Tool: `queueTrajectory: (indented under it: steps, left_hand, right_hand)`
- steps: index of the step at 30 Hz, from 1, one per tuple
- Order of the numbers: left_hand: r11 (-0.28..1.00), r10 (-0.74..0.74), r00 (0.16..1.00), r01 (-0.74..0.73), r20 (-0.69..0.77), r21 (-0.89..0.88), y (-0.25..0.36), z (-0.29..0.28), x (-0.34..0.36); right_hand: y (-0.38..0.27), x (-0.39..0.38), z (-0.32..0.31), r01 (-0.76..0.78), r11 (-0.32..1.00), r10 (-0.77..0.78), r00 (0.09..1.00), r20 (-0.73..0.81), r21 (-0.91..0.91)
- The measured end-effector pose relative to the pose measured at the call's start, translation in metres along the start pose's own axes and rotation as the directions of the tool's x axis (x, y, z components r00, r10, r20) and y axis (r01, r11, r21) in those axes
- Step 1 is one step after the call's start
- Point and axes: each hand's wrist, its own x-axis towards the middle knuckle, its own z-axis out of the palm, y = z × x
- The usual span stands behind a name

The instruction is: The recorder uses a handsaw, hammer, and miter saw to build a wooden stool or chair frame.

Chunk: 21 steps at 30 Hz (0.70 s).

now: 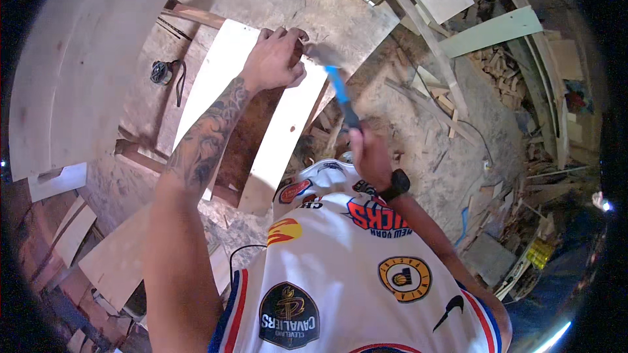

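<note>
Head view, hammer [338, 85], white boards [288, 124], scattered offcuts [505, 70]

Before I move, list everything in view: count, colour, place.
Hammer: one, blue and black, centre
Bright boards: two, whitish, centre
Large panel: one, pale, left
Round strapped item: one, dark, left of boards
Broad plank: one, pale, upper right
Wood scraps: many, tan, right
Strip: one, blue, lower right
Unclear item: one, yellow, lower right
Jersey: one, white, lower centre
Wristwatch: one, black, right wrist
Left hand: one, bare, boards' upper end
Right hand: one, bare, hammer grip
</note>
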Motion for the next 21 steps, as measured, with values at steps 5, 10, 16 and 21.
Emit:
queueTrajectory:
  steps: [5, 10, 16, 21]
  left_hand:
    - [1.000, 0.014, 1.000, -0.015, -0.017, -0.009, -0.004, 0.000, 0.000]
    - [0.999, 0.050, 0.997, -0.050, -0.056, 0.002, -0.005, 0.005, 0.000]
    - [1.000, 0.011, 1.000, -0.011, 0.001, -0.023, 0.000, 0.003, -0.002]
    - [0.999, 0.014, 1.000, -0.014, -0.004, -0.031, 0.001, -0.006, -0.001]
  right_hand:
    - [0.001, -0.003, -0.002, -0.022, 0.989, 0.031, 0.998, -0.055, 0.146]
    - [0.010, -0.010, 0.023, 0.197, 0.946, -0.110, 0.942, -0.318, 0.257]
    - [0.026, 0.002, 0.019, -0.017, 0.994, 0.027, 0.996, -0.087, 0.110]
    - [-0.002, -0.011, 0.008, 0.262, 0.891, -0.174, 0.951, -0.255, 0.372]
